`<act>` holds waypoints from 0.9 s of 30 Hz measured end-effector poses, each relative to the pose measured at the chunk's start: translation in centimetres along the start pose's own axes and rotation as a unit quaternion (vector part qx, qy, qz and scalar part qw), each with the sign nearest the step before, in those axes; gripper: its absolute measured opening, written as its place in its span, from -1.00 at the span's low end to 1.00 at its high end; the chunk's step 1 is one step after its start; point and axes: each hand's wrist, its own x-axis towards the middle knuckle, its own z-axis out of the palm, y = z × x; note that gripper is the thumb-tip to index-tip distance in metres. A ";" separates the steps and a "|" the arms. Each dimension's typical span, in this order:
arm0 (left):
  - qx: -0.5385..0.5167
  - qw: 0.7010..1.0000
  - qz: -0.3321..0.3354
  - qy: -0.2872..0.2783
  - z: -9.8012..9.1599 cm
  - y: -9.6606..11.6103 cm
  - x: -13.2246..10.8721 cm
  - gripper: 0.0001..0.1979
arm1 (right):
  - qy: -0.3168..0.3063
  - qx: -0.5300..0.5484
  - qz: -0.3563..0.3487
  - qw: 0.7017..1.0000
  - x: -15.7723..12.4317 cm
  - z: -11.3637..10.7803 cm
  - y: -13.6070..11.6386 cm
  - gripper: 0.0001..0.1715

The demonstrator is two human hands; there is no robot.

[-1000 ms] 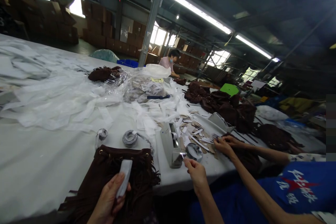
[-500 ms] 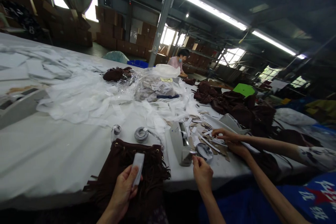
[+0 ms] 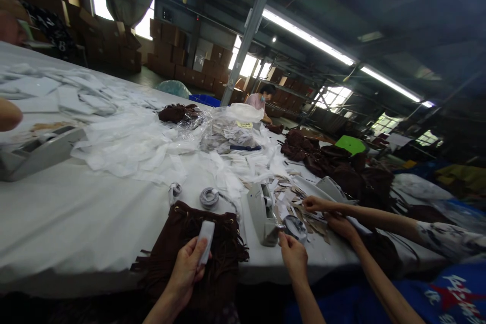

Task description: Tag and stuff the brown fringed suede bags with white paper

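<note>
My left hand [image 3: 189, 268] is closed on a folded white paper strip [image 3: 205, 237], held over a dark brown fringed suede bag [image 3: 197, 248] that hangs over the table's near edge. My right hand [image 3: 293, 258] pinches the end of clear tape at the front of a grey tape dispenser [image 3: 262, 213]. A roll of tape [image 3: 295, 226] lies just right of the dispenser.
A co-worker's two hands [image 3: 330, 215] work among paper scraps to my right. White paper and plastic bags [image 3: 228, 131] cover the white table [image 3: 76, 212]. More brown bags [image 3: 334, 162] are piled at right. Another dispenser [image 3: 34, 154] sits far left. Two tape rolls [image 3: 209, 196] lie behind my bag.
The view has shifted so everything sits further right and up. My right hand stays pinched at the dispenser's front; my left still grips the strip. The co-worker's hands moved slightly.
</note>
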 end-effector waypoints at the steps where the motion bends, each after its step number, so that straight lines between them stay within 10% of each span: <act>1: -0.001 1.000 0.001 0.001 0.0 0.0 0.0 -0.56 | -0.005 0.000 0.001 1.000 0.1 -0.2 -0.1 -0.42; 15: 0.047 0.999 -0.005 0.003 -0.2 -0.5 0.3 -0.52 | -0.003 -0.017 0.012 1.000 -4.1 -2.6 3.2 -0.56; 27: 0.166 0.983 0.053 -0.061 0.1 2.5 -1.1 -0.60 | -0.422 0.224 -0.183 0.859 -8.1 3.1 -14.1 -0.62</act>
